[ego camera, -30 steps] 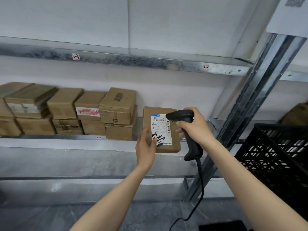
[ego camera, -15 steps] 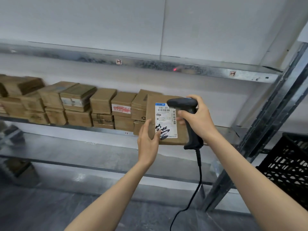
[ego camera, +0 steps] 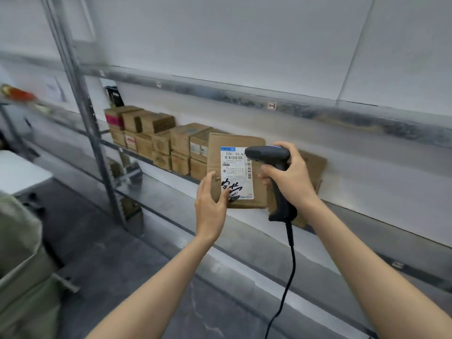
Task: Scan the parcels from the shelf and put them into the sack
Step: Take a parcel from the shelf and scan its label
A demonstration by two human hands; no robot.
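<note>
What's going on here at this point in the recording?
A person is scanning a parcel at the shelf. The left hand holds a brown parcel upright in front of it, label towards the camera, thumb on the label. The right hand holds a black corded scanner, its head close to the label's upper right. Other parcels sit stacked on the shelf. A green sack shows at lower left; the held parcel is not yet in it.

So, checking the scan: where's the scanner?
Head view, centre-right: the right hand grips the scanner, its head at the label of the parcel in the left hand.
</note>
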